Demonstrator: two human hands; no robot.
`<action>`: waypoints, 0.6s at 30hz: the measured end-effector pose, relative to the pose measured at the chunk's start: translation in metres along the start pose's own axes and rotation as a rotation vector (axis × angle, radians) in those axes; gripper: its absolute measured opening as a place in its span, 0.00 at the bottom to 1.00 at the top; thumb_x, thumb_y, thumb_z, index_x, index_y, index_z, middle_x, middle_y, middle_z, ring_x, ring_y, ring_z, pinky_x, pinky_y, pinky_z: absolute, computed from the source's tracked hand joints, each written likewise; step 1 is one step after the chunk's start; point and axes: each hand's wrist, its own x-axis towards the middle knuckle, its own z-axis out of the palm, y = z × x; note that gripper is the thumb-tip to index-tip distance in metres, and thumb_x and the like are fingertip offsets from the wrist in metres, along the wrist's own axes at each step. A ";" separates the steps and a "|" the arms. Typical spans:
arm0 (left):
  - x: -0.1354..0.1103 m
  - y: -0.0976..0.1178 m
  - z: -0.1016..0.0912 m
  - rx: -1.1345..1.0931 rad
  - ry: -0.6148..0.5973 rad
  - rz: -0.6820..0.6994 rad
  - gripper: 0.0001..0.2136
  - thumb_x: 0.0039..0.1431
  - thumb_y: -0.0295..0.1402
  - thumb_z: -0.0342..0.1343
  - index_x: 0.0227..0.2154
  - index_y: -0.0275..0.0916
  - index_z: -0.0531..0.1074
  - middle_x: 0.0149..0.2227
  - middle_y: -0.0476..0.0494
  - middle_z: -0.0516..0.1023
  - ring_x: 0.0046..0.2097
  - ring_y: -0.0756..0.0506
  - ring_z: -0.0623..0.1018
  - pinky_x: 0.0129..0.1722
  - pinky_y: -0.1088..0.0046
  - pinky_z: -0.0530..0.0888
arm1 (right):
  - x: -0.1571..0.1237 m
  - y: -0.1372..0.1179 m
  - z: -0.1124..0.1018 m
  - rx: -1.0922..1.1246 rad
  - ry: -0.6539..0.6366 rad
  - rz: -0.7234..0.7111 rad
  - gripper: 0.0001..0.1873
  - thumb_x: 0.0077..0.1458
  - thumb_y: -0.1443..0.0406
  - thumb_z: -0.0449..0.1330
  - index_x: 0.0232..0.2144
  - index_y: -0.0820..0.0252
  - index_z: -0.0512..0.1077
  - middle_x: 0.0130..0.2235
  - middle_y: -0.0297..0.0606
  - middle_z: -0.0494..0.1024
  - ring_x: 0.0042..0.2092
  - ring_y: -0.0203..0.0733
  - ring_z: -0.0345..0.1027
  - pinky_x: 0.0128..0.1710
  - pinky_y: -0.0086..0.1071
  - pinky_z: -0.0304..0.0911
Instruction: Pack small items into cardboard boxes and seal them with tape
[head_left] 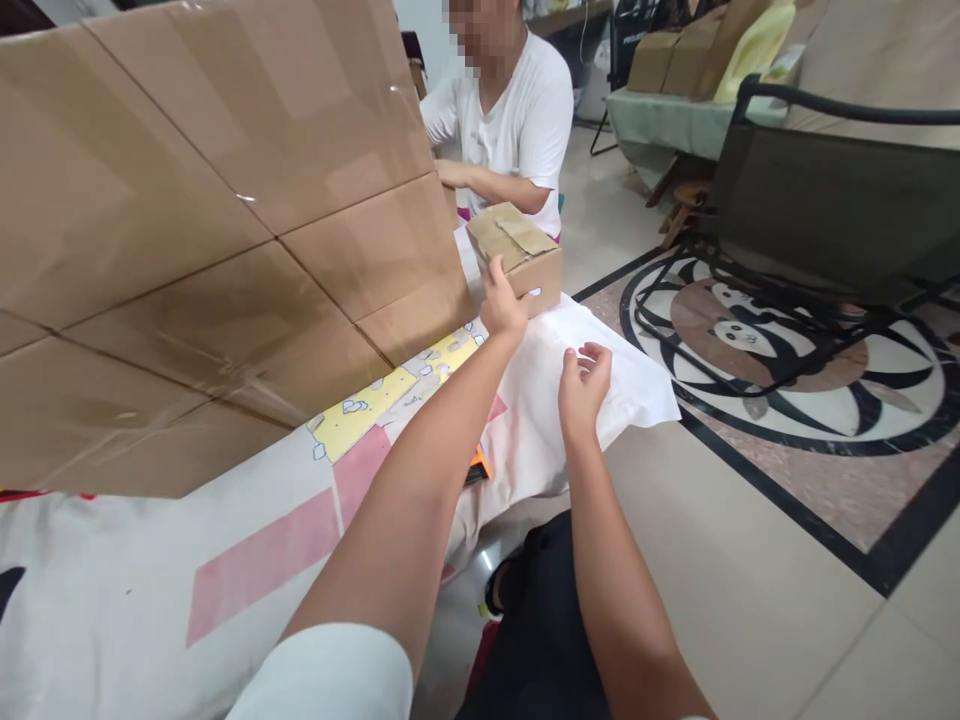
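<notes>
A small cardboard box (541, 278) with tape over its top flaps sits at the far end of the cloth-covered table. My left hand (504, 302) grips its near side, one finger raised to the top edge and others reaching along the front face. Part of that hand's hold is hidden by its own back. To the right and nearer to me, my right hand (585, 390) hovers over the white cloth edge, loosely curled with nothing in it. Beside my left forearm stands a tall stack of taped cardboard boxes (225, 190).
Across the table, a person in a white shirt (544, 110) has an arm behind the stack. A patterned cloth (262, 570) covers the table; an orange and black object (478, 466) lies partly behind my forearm. On the right, a dark folding chair (832, 210) stands over the panda floor medallion.
</notes>
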 end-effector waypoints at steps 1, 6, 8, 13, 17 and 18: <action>0.008 0.000 -0.002 0.019 -0.008 -0.049 0.39 0.57 0.31 0.65 0.66 0.49 0.49 0.66 0.33 0.60 0.60 0.31 0.73 0.58 0.50 0.68 | 0.001 0.003 -0.001 -0.004 -0.006 -0.001 0.16 0.60 0.55 0.55 0.45 0.58 0.64 0.49 0.45 0.73 0.45 0.44 0.70 0.47 0.40 0.66; 0.030 0.001 -0.032 0.050 -0.138 -0.150 0.47 0.52 0.26 0.68 0.69 0.46 0.44 0.57 0.32 0.72 0.54 0.34 0.77 0.52 0.54 0.72 | 0.004 0.005 -0.001 -0.014 -0.023 -0.020 0.15 0.59 0.56 0.56 0.44 0.59 0.66 0.47 0.43 0.73 0.42 0.42 0.70 0.44 0.38 0.65; 0.010 -0.004 -0.066 -0.017 -0.237 -0.052 0.40 0.51 0.27 0.68 0.64 0.42 0.56 0.54 0.35 0.75 0.51 0.39 0.78 0.49 0.61 0.73 | 0.004 0.003 0.002 -0.031 -0.008 -0.041 0.11 0.59 0.57 0.57 0.39 0.59 0.67 0.43 0.41 0.73 0.41 0.42 0.69 0.42 0.37 0.64; -0.118 -0.065 -0.211 -0.036 -0.350 0.296 0.09 0.63 0.37 0.54 0.29 0.40 0.73 0.28 0.51 0.76 0.33 0.49 0.75 0.36 0.74 0.69 | -0.004 -0.031 0.013 -0.038 -0.034 -0.171 0.11 0.58 0.60 0.55 0.25 0.57 0.65 0.33 0.37 0.70 0.38 0.43 0.67 0.38 0.36 0.61; -0.223 -0.162 -0.318 0.042 -0.327 0.109 0.12 0.64 0.38 0.51 0.28 0.40 0.72 0.25 0.52 0.74 0.29 0.50 0.72 0.32 0.75 0.65 | -0.071 -0.102 0.023 -0.068 -0.171 -0.577 0.16 0.60 0.63 0.56 0.21 0.56 0.60 0.30 0.36 0.70 0.36 0.42 0.65 0.40 0.37 0.60; -0.241 -0.186 -0.337 0.060 -0.314 0.056 0.13 0.64 0.39 0.49 0.27 0.39 0.71 0.25 0.52 0.73 0.29 0.50 0.72 0.31 0.75 0.65 | -0.101 -0.121 0.027 -0.095 -0.237 -0.719 0.16 0.61 0.64 0.57 0.21 0.56 0.60 0.32 0.37 0.72 0.38 0.43 0.66 0.42 0.39 0.59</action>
